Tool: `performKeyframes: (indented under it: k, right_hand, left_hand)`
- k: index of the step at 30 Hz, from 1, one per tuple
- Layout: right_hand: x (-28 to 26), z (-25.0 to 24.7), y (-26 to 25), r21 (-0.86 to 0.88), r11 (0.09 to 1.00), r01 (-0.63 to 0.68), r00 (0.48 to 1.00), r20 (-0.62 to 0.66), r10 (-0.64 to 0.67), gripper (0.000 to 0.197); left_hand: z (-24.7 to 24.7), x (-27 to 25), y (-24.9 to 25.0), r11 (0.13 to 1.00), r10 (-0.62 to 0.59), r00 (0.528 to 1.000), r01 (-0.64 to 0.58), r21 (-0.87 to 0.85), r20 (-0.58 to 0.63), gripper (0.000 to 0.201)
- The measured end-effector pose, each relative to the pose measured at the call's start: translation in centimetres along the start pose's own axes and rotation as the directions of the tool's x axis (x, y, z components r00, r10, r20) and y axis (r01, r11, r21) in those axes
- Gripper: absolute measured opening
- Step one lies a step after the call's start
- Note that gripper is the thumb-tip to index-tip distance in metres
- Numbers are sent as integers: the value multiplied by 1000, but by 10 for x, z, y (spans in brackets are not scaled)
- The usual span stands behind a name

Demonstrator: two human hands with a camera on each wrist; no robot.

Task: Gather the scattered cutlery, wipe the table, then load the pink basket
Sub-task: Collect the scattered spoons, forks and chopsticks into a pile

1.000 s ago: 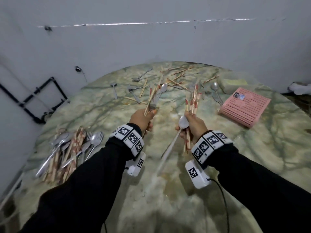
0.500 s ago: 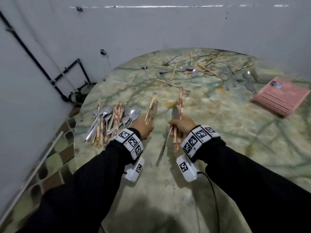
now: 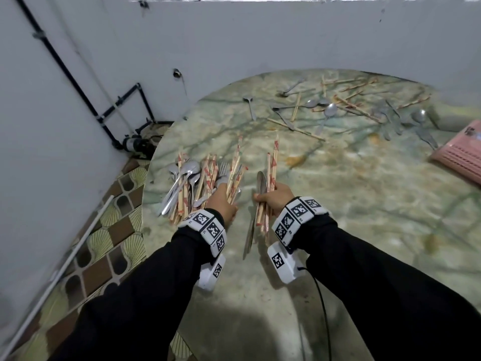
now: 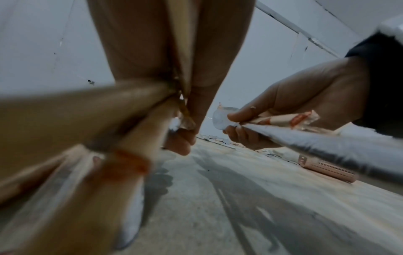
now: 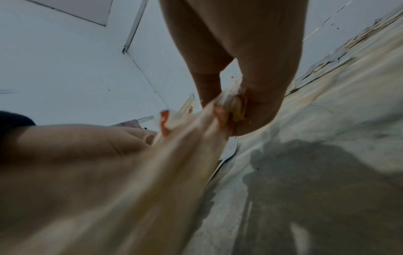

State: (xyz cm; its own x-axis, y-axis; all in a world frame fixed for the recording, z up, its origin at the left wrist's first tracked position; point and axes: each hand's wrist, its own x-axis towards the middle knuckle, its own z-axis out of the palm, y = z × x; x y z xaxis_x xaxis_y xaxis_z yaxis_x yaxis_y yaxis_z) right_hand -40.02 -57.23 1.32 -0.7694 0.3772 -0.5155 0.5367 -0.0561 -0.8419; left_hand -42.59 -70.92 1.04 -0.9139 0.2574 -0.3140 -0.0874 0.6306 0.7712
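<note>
My left hand (image 3: pixel 221 201) grips a bundle of wrapped chopsticks (image 3: pixel 235 170), held just right of the gathered pile of spoons, forks and chopsticks (image 3: pixel 190 183) at the table's left edge. My right hand (image 3: pixel 273 198) grips wrapped chopsticks (image 3: pixel 272 162) together with a metal spoon (image 3: pixel 261 182) whose handle hangs down. The left wrist view shows that hand (image 4: pixel 305 103) closed round the spoon and wrappers. Scattered spoons and chopsticks (image 3: pixel 338 105) lie at the table's far side. The pink basket (image 3: pixel 458 155) lies upside down at the right edge.
The round marble table (image 3: pixel 338 204) stands against a white wall (image 3: pixel 234 35). Black pipes (image 3: pixel 104 110) and a tiled floor (image 3: pixel 91 243) lie to the left, beyond the table's edge. Orange stains (image 3: pixel 295 160) mark the tabletop.
Both hands, still holding their bundles, have come back from the far scatter toward the pile at the left. The head view has swung left with them.
</note>
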Motion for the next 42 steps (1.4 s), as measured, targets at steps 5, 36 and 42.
performKeyframes:
  k: [5, 36, 42]
  right_hand:
    - [12, 16, -2, -78, 997, 30, 998, -52, -34, 28]
    - [2, 44, 13, -77, 997, 4, 1000, -16, -5, 20]
    - [-1, 39, 11, -112, 994, 3, 999, -42, -8, 19]
  left_hand:
    - [-4, 13, -4, 996, 7, 1000, -6, 89, -12, 64]
    - [0, 17, -2, 994, -2, 999, 7, 108, -46, 43]
    - [3, 20, -8, 993, -10, 1000, 13, 120, -19, 32]
